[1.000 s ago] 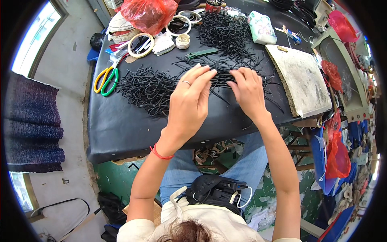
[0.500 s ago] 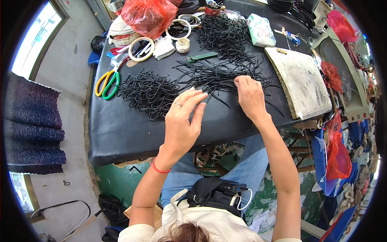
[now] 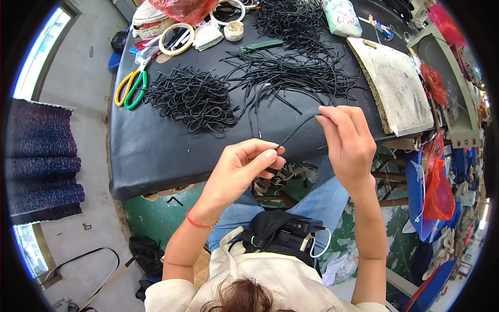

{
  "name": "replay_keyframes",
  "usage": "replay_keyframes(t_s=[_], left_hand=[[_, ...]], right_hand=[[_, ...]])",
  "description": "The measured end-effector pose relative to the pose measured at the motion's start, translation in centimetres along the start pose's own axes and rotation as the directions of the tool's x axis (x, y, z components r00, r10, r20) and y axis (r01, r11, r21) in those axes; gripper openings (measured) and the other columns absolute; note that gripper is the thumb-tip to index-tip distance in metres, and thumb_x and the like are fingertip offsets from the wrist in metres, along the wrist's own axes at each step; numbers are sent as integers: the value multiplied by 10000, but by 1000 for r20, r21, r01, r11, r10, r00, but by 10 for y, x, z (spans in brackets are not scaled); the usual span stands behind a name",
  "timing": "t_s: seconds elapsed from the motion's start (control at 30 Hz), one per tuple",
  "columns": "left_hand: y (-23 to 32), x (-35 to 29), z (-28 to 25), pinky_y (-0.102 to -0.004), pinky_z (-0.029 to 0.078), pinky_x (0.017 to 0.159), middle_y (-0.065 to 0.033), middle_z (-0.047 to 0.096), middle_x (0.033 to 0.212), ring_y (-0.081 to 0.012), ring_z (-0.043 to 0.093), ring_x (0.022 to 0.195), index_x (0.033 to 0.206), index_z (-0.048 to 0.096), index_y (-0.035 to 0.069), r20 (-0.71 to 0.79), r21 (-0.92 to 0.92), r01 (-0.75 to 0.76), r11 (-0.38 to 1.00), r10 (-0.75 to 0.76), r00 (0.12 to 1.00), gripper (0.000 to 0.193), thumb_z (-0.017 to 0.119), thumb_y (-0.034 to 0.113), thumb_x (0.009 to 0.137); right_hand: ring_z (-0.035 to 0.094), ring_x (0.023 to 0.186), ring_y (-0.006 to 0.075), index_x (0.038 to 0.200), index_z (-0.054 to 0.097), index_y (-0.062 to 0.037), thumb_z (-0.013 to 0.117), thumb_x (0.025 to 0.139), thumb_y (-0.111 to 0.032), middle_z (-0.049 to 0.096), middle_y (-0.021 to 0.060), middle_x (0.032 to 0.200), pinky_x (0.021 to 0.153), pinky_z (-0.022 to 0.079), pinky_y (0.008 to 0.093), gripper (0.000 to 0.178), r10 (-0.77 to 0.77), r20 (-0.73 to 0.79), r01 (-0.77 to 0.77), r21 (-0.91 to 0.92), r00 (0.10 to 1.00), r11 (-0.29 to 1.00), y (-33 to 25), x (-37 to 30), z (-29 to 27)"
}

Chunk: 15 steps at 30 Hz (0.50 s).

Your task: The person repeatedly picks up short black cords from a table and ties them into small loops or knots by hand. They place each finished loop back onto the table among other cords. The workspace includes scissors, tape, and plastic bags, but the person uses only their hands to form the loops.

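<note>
A thin black cord [image 3: 297,129] is stretched between my two hands, just over the table's near edge. My left hand [image 3: 243,169] pinches one end between thumb and fingers. With its fingertips, my right hand [image 3: 349,139] grips the other end, a little higher and to the right. Beyond them lies a spread of loose straight black cords [image 3: 291,78]. To the left sits a heap of looped black cords [image 3: 189,99], and a further looped pile [image 3: 291,23] is at the back.
Scissors with yellow and green handles [image 3: 131,89] lie at the left. A green tool [image 3: 262,46], a tape roll [image 3: 176,39] and a small round tub [image 3: 234,31] are farther back. A worn pale board [image 3: 392,86] rests at the right of the black table [image 3: 156,161].
Both hands have drawn back toward me from the cord pile, and a black cord is now held between them. The view has shifted slightly.
</note>
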<state>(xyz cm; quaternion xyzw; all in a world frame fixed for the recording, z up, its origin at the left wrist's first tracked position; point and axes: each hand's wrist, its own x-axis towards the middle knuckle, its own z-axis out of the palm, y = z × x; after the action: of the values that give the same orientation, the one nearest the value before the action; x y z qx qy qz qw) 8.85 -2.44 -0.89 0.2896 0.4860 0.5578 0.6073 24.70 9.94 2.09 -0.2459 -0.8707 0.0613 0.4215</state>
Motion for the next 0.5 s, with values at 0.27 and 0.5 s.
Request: replay_keyframes(t_s=[0.27,0.5], left_hand=[[-11,13,8,-231,553,678,-66,630,910,-124,636,797,1040,580,3,-77,-389,35,921,-70,995,218,530,168,906],[-19,13,9,-259,539,754,-57,626,915,-126,627,820,987,596,14,-144,-330,-45,943,-3,990,169,530,146,904]], right_hand=[[576,660,226,908,602,-14,608,780,8,547,96,823,576,473,312,130,265,159,-302,294,951,907,-36,-18,24],[592,671,225,957,620,-7,600,777,32,586,107,816,581,481,307,185,228,210,-294,381,951,877,-35,-30,32]])
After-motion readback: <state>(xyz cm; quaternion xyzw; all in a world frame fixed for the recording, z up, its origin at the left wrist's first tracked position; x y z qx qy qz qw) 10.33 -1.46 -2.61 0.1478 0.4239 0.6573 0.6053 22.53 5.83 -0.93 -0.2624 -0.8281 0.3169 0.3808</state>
